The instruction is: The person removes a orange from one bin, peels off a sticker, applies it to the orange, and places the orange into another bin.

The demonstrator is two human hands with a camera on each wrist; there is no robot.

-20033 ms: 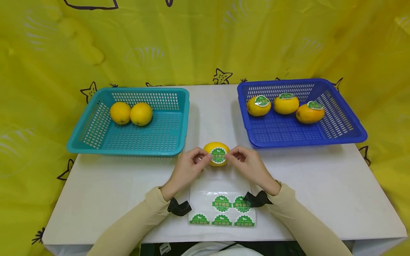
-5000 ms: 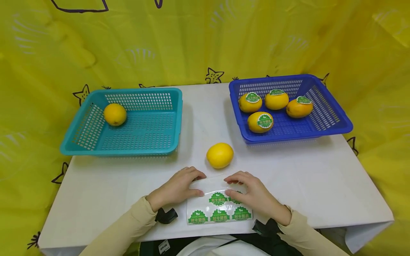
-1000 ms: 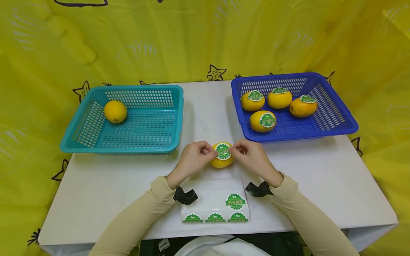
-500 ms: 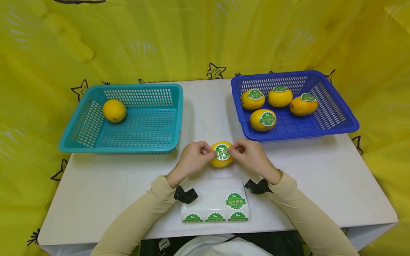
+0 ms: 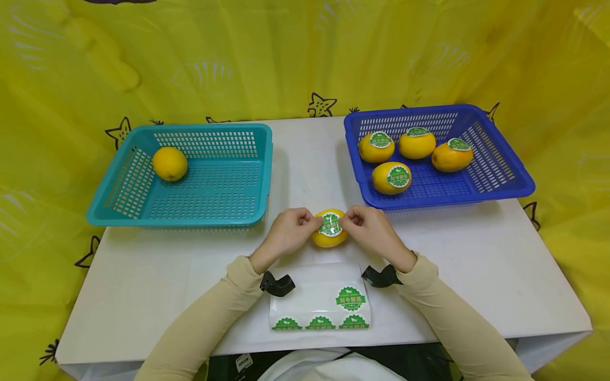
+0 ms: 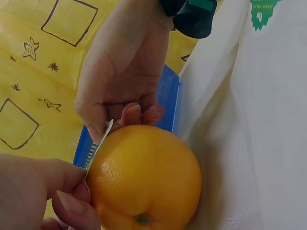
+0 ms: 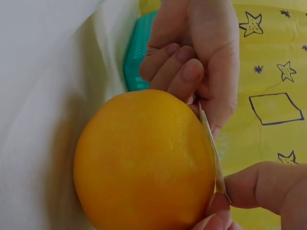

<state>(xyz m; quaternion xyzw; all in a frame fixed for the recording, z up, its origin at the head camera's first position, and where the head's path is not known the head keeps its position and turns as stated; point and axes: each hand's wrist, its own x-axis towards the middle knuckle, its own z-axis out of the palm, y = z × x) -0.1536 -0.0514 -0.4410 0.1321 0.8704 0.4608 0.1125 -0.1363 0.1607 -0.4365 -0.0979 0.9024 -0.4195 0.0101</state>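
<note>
On my left the teal basket [image 5: 190, 211] holds one bare orange [image 5: 169, 163] in its far left corner. On my right the blue basket [image 5: 495, 180] holds four oranges [image 5: 391, 178], each with a green sticker on it. Between the baskets, just in front of them, an orange [image 5: 329, 237] rests on the table, and I hold a round green sticker [image 5: 330, 225] stretched across its top. My left hand [image 5: 286, 235] pinches the sticker's left edge between thumb and forefinger, the other fingers curled beside the fruit; my right hand [image 5: 371, 233] pinches the right edge the same way. Both wrists hover above the table. Near me lies a sticker sheet [image 5: 319, 304] with four green stickers on it. The table [image 5: 143, 275] is white, and a yellow cloth [image 5: 286, 58] with drawn stars hangs behind it.
</note>
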